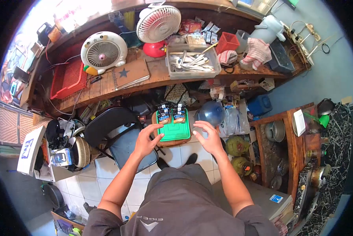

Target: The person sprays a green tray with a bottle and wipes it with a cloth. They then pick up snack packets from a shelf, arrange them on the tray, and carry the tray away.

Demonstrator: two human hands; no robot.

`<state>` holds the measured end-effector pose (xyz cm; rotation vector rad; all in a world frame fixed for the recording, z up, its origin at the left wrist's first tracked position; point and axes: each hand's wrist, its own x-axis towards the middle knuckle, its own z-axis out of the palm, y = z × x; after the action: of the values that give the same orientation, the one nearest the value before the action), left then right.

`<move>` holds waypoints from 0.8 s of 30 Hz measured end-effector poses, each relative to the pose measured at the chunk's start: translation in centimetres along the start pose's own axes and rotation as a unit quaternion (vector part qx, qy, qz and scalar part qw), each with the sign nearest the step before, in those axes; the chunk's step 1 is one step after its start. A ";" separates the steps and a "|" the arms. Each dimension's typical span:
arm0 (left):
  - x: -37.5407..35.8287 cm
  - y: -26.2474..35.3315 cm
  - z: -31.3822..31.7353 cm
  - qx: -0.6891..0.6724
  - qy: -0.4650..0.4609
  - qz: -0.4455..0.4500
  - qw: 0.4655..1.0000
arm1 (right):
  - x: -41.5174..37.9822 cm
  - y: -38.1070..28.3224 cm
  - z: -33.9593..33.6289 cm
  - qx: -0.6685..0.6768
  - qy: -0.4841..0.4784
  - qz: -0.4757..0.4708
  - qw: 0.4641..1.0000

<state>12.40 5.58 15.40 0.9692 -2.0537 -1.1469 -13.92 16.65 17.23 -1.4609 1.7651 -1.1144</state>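
Below me a green plastic lid or tray rests on a round wooden stool. Two small dark packets with printed labels lie side by side on its far half: a left packet and a right packet. My left hand hovers at the left edge of the green lid, thumb and fingers apart and holding nothing. On the other side, my right hand is raised just right of the lid, its fingers spread and bare.
A black folding chair stands to the left. Beyond the stool runs a wooden counter with two fans, a notebook and a cutlery box. Green gas cylinders and a wooden shelf are at right.
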 end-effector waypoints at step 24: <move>2.8 13.4 17.0 -0.141 -0.001 -0.056 0.988 | -3.6 6.8 -19.8 0.074 -0.010 0.003 0.997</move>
<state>-6.35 15.81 19.78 0.9495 -1.7936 -1.4511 -33.17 25.13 20.53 -1.3717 1.6362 -1.1968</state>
